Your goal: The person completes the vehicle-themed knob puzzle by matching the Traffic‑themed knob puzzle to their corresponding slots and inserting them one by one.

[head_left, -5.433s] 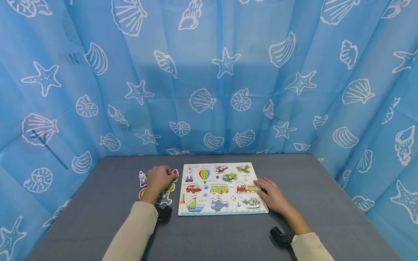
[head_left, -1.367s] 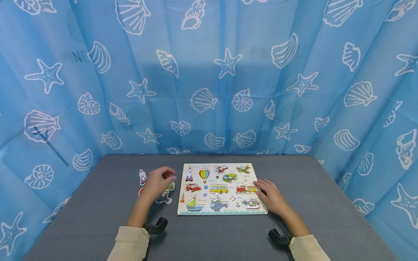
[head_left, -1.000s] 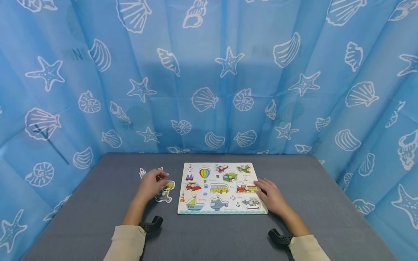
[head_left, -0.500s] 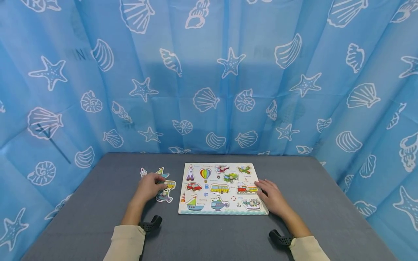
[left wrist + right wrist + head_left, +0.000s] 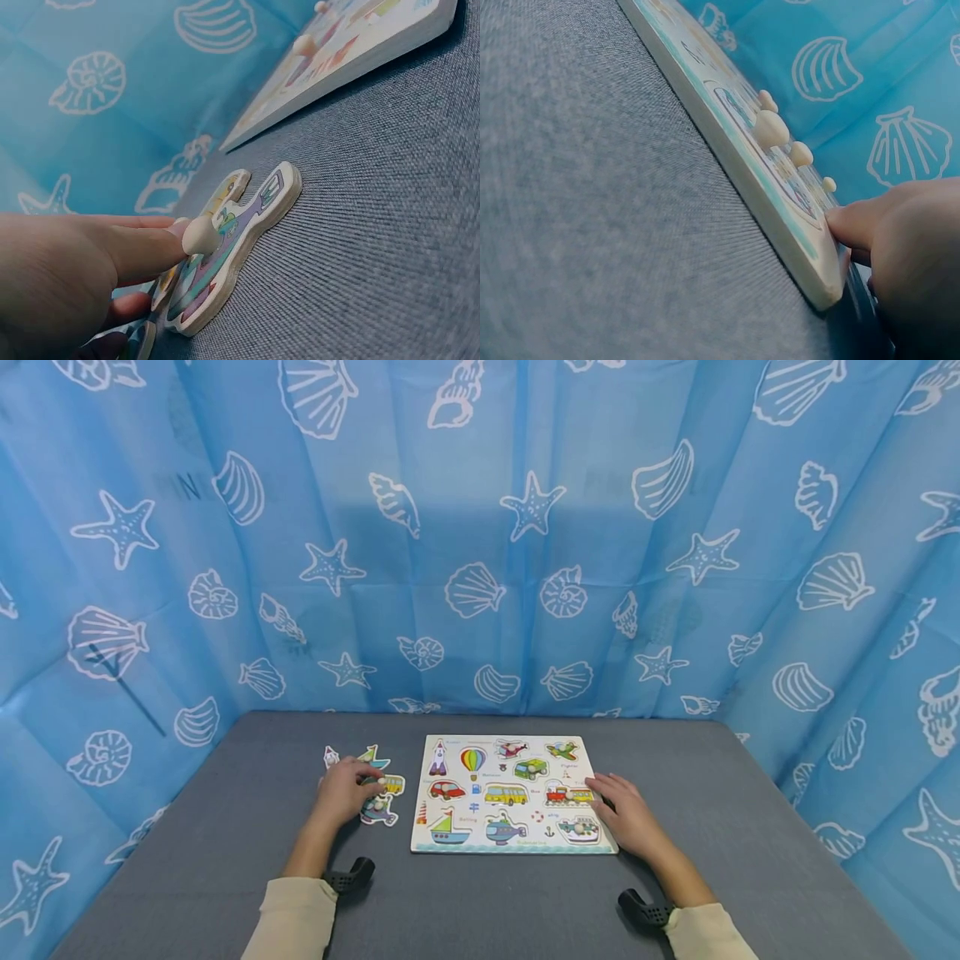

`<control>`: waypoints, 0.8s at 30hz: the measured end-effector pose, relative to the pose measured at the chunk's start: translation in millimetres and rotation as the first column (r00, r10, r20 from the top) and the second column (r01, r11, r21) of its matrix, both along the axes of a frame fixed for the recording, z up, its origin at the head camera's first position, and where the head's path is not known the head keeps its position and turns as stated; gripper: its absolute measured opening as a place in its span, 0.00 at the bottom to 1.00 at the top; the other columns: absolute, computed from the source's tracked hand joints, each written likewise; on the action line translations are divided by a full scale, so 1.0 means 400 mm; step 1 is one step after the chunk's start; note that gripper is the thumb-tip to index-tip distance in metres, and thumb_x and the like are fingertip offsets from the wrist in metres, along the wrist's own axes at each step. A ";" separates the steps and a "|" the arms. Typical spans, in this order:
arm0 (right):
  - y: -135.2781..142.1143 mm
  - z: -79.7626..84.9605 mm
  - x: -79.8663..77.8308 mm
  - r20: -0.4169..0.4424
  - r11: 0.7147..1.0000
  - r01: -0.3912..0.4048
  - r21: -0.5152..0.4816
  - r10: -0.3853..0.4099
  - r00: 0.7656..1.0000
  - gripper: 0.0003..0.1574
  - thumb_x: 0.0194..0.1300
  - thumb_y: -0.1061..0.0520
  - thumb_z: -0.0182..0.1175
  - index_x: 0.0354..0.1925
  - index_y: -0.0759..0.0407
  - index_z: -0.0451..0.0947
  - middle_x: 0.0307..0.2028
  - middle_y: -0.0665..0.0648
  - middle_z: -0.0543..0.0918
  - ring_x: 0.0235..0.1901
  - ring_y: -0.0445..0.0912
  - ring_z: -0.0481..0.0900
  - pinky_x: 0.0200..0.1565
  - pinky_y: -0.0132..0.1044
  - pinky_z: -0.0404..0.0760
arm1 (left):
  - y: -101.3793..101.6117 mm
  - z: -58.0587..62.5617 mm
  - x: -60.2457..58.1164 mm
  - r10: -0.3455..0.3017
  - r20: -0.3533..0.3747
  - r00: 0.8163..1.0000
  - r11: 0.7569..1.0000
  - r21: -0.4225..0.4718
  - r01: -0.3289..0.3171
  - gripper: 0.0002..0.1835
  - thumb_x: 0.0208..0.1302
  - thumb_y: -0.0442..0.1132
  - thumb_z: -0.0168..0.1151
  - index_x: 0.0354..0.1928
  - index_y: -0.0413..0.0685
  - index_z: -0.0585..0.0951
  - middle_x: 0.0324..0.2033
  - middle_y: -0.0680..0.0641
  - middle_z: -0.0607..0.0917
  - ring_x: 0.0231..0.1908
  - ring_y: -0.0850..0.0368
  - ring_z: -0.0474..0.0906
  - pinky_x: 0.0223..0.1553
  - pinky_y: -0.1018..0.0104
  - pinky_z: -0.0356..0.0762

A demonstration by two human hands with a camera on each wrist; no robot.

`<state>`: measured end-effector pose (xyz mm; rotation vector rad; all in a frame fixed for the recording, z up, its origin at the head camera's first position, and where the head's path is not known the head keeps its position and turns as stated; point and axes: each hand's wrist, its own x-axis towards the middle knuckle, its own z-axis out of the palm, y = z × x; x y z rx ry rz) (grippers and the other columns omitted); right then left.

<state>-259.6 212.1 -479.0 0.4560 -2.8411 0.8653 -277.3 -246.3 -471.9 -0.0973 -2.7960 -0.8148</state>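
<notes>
At the left of the head view my left hand [image 5: 347,789] pinches the knob of the yellow bus piece [image 5: 393,785] on the table. Just in front of it lies the purple submarine piece [image 5: 244,238], its round wooden knob [image 5: 201,236] standing beside my fingertips in the left wrist view. The sailboat piece [image 5: 372,757] and rocket piece [image 5: 331,757] lie just beyond this hand, which hides part of the pile. My right hand [image 5: 624,810] rests on the right edge of the wooden puzzle board [image 5: 480,849], thumb [image 5: 847,225] on its top near the corner.
Knobbed vehicle pieces such as the green truck [image 5: 531,768], train [image 5: 567,794] and ship [image 5: 579,829] sit in the board. A grey cloth covers the table [image 5: 510,910], and a blue shell-print curtain [image 5: 480,527] hangs behind it.
My left hand has moved from the red car piece down and left to the bus piece, uncovering the sailboat piece. The red car piece has left the pile. My right hand stays put.
</notes>
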 end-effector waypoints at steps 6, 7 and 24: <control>-0.001 -0.001 -0.001 -0.024 1.000 -0.013 -0.012 0.013 1.000 0.25 0.68 0.65 0.56 0.62 0.69 0.71 0.63 0.71 0.69 0.66 0.69 0.57 0.60 0.67 0.56 | -0.001 -0.004 -0.004 0.002 -0.039 0.999 1.000 -0.017 -0.003 0.08 0.56 0.41 0.72 0.38 0.51 0.88 0.38 0.47 0.81 0.38 0.47 0.77 0.41 0.45 0.68; 0.000 -0.001 -0.002 -0.029 1.000 -0.015 -0.012 0.015 0.999 0.25 0.68 0.65 0.56 0.62 0.69 0.71 0.63 0.71 0.69 0.66 0.69 0.57 0.60 0.67 0.56 | 0.000 -0.004 -0.004 0.002 -0.047 0.999 1.000 -0.017 -0.002 0.08 0.56 0.41 0.72 0.38 0.50 0.88 0.37 0.47 0.80 0.38 0.47 0.77 0.41 0.45 0.68; 0.003 -0.007 -0.003 -0.034 1.000 -0.019 -0.016 0.019 0.999 0.25 0.68 0.65 0.56 0.62 0.69 0.72 0.63 0.71 0.69 0.66 0.69 0.57 0.60 0.67 0.56 | 0.048 0.014 -0.002 -0.037 -0.120 0.992 0.999 0.021 0.040 0.09 0.55 0.39 0.73 0.38 0.48 0.87 0.36 0.46 0.80 0.42 0.45 0.74 0.43 0.48 0.68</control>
